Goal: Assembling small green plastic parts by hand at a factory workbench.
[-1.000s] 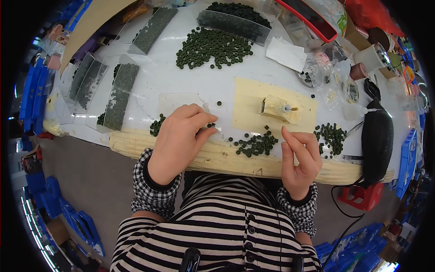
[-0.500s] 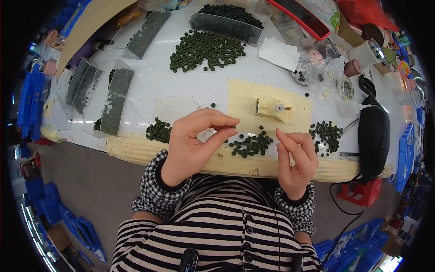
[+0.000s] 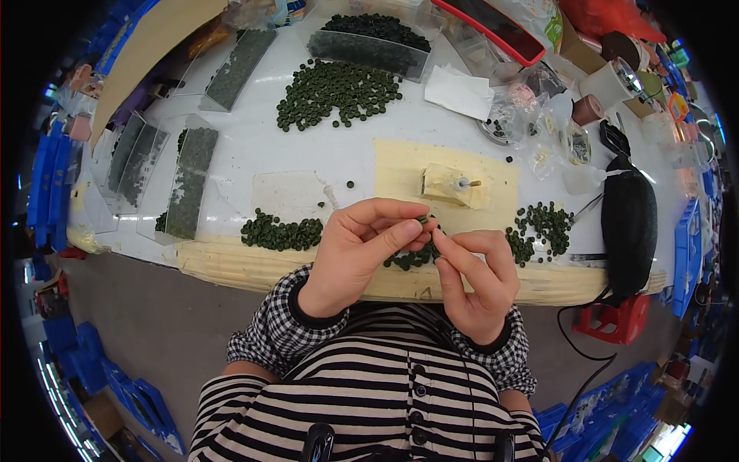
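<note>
My left hand [image 3: 362,250] pinches a small dark green round piece [image 3: 422,219] between thumb and forefinger. My right hand [image 3: 479,277] is close beside it, its thumb and forefinger pressed together near the left fingertips; what they hold, if anything, is too small to make out. Below the fingertips, partly hidden by both hands, lies a heap of green pieces [image 3: 408,260]. Another heap [image 3: 281,232] sits left of my left hand, and a looser one [image 3: 548,227] right of my right hand. Beyond the hands a cream block with a metal pin [image 3: 454,187] stands on a yellow sheet [image 3: 392,165].
A large spread of green pieces [image 3: 335,92] lies farther back, before a clear tray [image 3: 369,52]. More clear trays [image 3: 192,181] stand at left. At right are a black pouch [image 3: 631,231], a white paper [image 3: 459,91], plastic bags and a red-edged phone [image 3: 493,29].
My hands have come together, the right moving left and the left moving right, until their fingertips nearly meet. The view has shifted slightly.
</note>
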A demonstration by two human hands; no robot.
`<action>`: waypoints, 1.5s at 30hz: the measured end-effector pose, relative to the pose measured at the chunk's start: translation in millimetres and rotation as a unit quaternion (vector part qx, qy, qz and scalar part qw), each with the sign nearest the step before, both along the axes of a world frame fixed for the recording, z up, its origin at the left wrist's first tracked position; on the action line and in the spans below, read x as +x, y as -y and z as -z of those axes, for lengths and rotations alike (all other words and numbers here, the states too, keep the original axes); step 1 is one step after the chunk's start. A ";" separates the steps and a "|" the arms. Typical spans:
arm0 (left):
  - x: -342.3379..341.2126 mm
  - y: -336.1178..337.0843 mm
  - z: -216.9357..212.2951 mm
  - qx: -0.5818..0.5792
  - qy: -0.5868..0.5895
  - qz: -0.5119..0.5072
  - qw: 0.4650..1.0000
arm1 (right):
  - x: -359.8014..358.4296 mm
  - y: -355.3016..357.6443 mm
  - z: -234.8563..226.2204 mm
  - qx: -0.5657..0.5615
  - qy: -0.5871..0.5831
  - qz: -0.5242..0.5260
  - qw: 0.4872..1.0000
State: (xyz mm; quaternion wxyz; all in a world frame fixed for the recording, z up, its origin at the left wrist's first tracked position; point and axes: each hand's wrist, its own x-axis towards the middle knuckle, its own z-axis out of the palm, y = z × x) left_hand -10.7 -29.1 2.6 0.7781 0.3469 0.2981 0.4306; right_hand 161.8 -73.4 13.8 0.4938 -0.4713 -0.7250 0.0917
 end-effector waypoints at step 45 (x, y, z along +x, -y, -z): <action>3.5 4.2 5.6 0.187 -0.082 -0.042 0.978 | -0.7 1.0 4.5 -0.010 -0.008 0.020 1.000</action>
